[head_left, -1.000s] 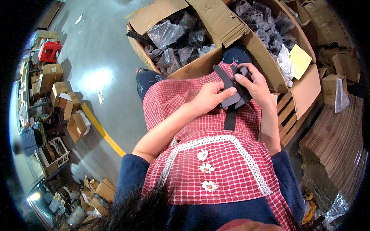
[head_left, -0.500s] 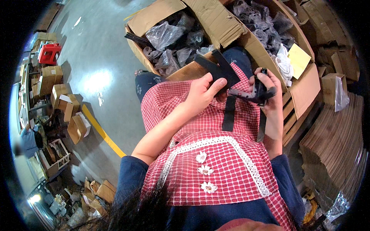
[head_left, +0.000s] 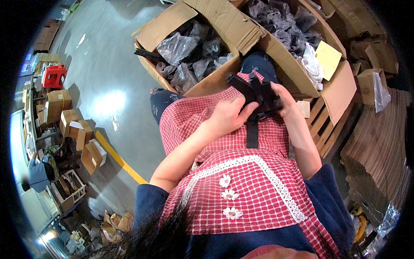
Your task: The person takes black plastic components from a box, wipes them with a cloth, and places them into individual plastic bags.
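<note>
Centre right of the frame: the left hand (head_left: 227, 117) and right hand (head_left: 288, 100) are closing together around a black strapped item (head_left: 258, 93), held over a red checked apron (head_left: 241, 181). One strap is hanging down over the lap; the fingers are hiding the item's exact form. Above, an open cardboard box (head_left: 207, 26) is holding plastic-bagged dark parts (head_left: 177, 45), too blurred to identify.

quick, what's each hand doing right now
Left hand: closed on the black strap piece, at its lower left.
Right hand: closed on the same black strap piece, from the right side.
</note>
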Tool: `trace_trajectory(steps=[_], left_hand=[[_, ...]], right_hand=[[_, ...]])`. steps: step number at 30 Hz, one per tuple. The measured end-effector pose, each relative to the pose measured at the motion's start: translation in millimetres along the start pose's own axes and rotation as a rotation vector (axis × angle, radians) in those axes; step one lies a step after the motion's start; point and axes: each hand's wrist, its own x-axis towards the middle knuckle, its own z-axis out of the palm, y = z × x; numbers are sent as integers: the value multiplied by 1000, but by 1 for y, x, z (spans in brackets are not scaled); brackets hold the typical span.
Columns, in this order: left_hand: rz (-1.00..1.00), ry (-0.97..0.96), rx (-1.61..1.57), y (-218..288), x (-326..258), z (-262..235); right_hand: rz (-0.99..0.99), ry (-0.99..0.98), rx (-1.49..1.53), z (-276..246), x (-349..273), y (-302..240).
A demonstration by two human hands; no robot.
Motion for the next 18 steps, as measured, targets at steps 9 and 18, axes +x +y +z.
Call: trace_trajectory(steps=[9, 18], left_hand=[[-182, -186, -102, -4, -3, 5], [-650, -131, -323, 1, 7, -9]], right_hand=[[37, -48, 108, 0, 22, 25], [-439, 146, -443, 5, -9, 1]])
